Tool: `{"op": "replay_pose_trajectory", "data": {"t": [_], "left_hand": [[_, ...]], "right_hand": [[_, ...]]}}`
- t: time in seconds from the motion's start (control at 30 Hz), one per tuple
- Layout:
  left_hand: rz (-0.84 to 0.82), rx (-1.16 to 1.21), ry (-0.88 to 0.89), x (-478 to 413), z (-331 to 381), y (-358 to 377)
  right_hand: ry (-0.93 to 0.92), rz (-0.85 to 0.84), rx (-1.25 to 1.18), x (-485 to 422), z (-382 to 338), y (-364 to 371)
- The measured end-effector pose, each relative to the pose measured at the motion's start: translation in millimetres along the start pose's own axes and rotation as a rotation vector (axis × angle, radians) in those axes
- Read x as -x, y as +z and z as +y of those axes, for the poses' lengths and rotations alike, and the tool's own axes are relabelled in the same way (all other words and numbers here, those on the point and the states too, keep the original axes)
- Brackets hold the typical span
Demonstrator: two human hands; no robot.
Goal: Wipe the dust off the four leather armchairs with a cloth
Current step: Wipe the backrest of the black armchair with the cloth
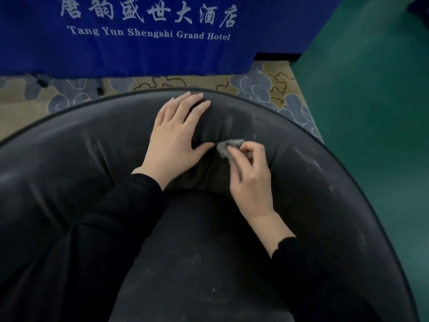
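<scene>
Two hands on the curved backrest of a black round leather armchair (pixel 69 163): left hand (pixel 178 135) lies flat, fingers spread; right hand (pixel 249 173) pinches a small grey crumpled cloth (pixel 228 148) into the backrest crease beside the left thumb. Pale dust streaks lie right of the cloth, nearer the right hand

black armchair (pixel 69 173), grey cloth (pixel 226 148), blue banner (pixel 139 54)

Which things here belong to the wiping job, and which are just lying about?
Job:
- armchair
- cloth, pinched by the right hand
- left hand, flat on the chair's back

Not the job:
- banner
- carpet
</scene>
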State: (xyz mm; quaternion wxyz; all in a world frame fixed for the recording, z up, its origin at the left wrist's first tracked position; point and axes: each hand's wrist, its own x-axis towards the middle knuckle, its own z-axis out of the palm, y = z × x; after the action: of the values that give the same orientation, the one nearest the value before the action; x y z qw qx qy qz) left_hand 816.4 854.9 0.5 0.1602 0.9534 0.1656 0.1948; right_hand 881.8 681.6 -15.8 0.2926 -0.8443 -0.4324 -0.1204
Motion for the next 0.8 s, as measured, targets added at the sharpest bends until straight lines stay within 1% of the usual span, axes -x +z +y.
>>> {"op": "replay_pose_trajectory", "data": {"t": [0.07,0.17,0.2,0.3,0.4,0.47,0.57,0.63,0.67,0.77,0.8], "left_hand": [[0.010,-0.004,-0.003,-0.1,0.3,0.9],[0.019,-0.012,-0.005,-0.6,0.2,2.0],[0.018,-0.014,-0.005,-0.7,-0.1,2.4],[0.015,-0.012,-0.001,-1.4,-0.4,2.5],[0.029,-0.012,0.004,-1.0,-1.1,2.9],[0.038,-0.010,0.003,-0.8,-0.9,4.0],[0.042,-0.022,0.009,-0.4,-0.2,4.4],[0.046,-0.025,0.015,-0.6,0.1,3.9],[0.047,-0.024,0.017,-0.4,0.1,3.4],[0.038,-0.024,0.014,-0.2,-0.3,2.4],[0.032,-0.025,0.015,-0.1,-0.3,2.3]], "right_hand": [[-0.016,-0.003,-0.011,-3.6,5.9,-9.6],[0.088,0.147,0.000,-37.8,22.4,-25.0],[0.131,0.170,0.006,-51.5,28.2,-28.8],[0.169,0.119,0.026,-72.9,39.9,-30.2],[0.113,0.097,0.025,-59.8,37.4,-25.3],[0.042,0.071,0.022,-38.2,32.0,-23.8],[-0.080,-0.052,0.032,-11.0,28.5,-27.3],[-0.106,-0.087,0.030,-13.3,30.9,-34.5],[-0.083,-0.059,0.026,-21.0,33.4,-37.4],[0.085,0.104,0.051,-54.8,44.4,-40.4],[0.126,0.130,0.059,-61.5,46.5,-38.9]]}}
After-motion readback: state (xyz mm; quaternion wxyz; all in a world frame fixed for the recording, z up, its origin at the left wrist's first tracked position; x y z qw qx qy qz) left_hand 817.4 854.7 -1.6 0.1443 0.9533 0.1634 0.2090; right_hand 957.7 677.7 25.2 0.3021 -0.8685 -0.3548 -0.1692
